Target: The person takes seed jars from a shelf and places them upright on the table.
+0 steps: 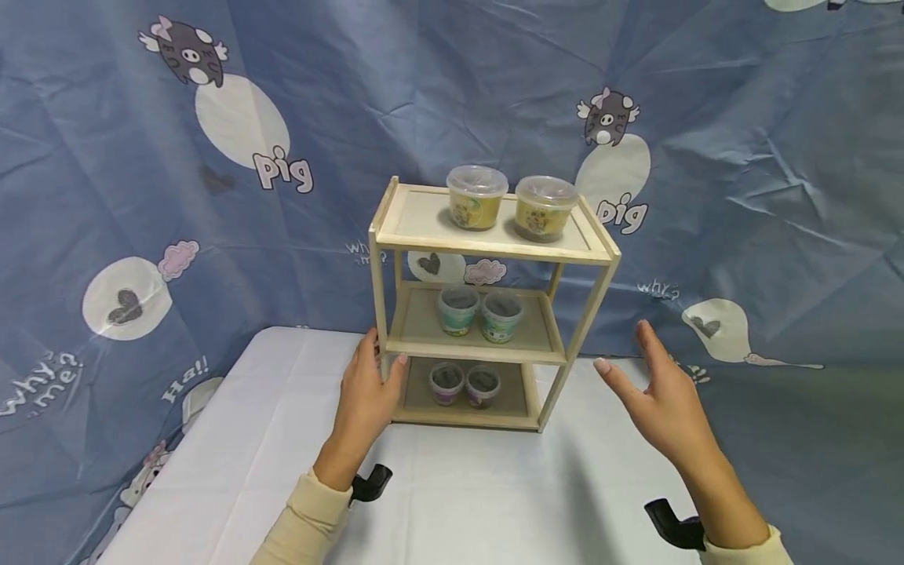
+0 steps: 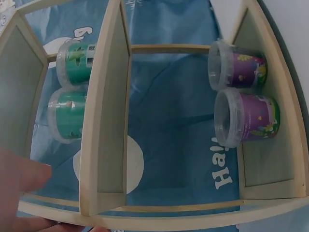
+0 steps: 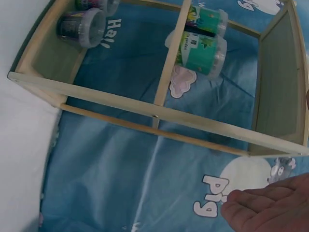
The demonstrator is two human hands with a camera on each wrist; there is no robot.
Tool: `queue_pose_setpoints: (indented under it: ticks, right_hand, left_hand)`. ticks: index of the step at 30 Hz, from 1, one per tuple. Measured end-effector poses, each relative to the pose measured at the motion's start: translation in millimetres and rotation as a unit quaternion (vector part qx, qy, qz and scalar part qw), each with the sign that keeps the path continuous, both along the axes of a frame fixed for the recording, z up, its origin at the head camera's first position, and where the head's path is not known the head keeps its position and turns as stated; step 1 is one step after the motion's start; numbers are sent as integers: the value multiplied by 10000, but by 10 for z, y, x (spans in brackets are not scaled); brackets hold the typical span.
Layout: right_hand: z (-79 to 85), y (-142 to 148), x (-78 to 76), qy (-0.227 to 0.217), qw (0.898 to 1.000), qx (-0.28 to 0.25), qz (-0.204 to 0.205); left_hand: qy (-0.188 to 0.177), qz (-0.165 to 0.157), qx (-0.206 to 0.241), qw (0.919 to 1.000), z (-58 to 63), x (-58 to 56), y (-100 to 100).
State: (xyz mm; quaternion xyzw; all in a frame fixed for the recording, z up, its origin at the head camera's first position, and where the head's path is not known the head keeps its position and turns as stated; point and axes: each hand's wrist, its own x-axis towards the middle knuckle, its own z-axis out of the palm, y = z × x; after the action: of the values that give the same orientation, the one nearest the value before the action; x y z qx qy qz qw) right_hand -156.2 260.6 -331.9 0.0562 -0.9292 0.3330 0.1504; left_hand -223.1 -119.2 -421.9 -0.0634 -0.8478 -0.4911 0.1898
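A small three-tier wooden shelf (image 1: 469,357) stands upright on the white table. My left hand (image 1: 369,392) is at its left front post, with thumb spread away from the fingers and fingertips right by the post. In the left wrist view, the left thumb (image 2: 29,171) shows beside the post and the other fingers are partly hidden. Right of the shelf and apart from it, my right hand (image 1: 664,400) has straight fingers and holds nothing. Two lidded yellow tubs (image 1: 475,208) sit on top, two green tubs (image 1: 457,314) on the middle tier, and two purple tubs (image 1: 446,386) on the bottom.
A blue cloth (image 1: 339,94) with pig drawings hangs behind the white-covered table (image 1: 297,408) and along its sides. Black straps with small mounts (image 1: 372,482) are on both wrists.
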Motion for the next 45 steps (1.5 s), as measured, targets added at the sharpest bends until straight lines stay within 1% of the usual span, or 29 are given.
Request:
queue_pose_setpoints:
  ticks: [6, 8, 12, 17, 23, 26, 30, 35, 39, 42, 45]
  right_hand:
    - [61, 79, -48, -85, 9992, -370, 156]
    - [83, 97, -67, -62, 9986, -480, 210]
    - [147, 94, -137, 73, 9982, -551, 245]
    - [270, 45, -222, 239, 9973, -619, 308]
    - [449, -78, -354, 438, 9958, -669, 437]
    - [544, -123, -401, 523, 9946, -764, 461]
    - [650, -138, -448, 649, 9930, -915, 377]
    - [750, -200, -559, 753, 9922, -941, 327]
    - [838, -244, -662, 878, 9907, -982, 332]
    - [912, -268, -722, 962, 9903, -949, 312]
    - [975, -309, -781, 1040, 9912, -778, 259]
  left_hand:
    - [275, 13, -123, 9995, 41, -82, -42]
    - [306, 63, -214, 9993, 61, -109, -57]
    - [374, 220, -380, 9983, 80, -151, -87]
    - [398, 385, -427, 9976, 66, -204, -118]
    - [379, 637, -437, 9963, 32, -281, -157]
    - [387, 686, -455, 9959, 26, -309, -158]
    - [319, 680, -604, 9953, 45, -339, -135]
    - [147, 813, -846, 9930, 109, -332, -148]
    - [51, 858, -945, 9918, 144, -338, -138]
    - [46, 840, -975, 9917, 148, -350, -115]
    - [85, 863, -994, 9913, 148, -355, -98]
